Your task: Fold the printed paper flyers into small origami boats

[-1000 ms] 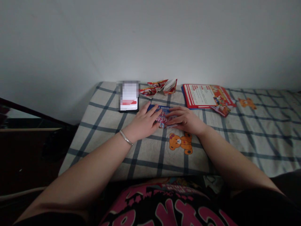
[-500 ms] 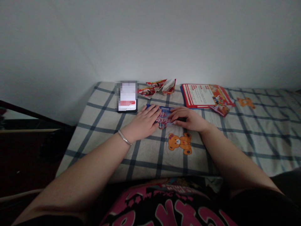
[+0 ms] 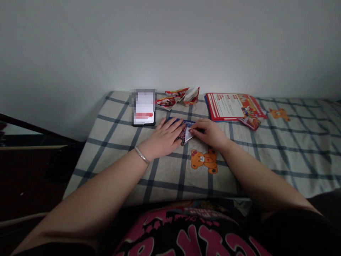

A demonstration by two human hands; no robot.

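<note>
Blue printed leaflet [image 3: 187, 133] lies partly covered on the cloth-covered worktop [image 3: 165, 177]; left hand [image 3: 166, 138] spread flat over its left part, not gripping; right hand [image 3: 209, 131] pinching a turned-over portion at its right, pale side showing; judged light, thin, pliable, probably slick, readily creased; best pressed flat at left and pinched by the edge.

Leaflet [image 3: 188, 133] blue, white; tablecloth [image 3: 165, 179] pale, dark-checked; bear [image 3: 204, 161] orange.
</note>
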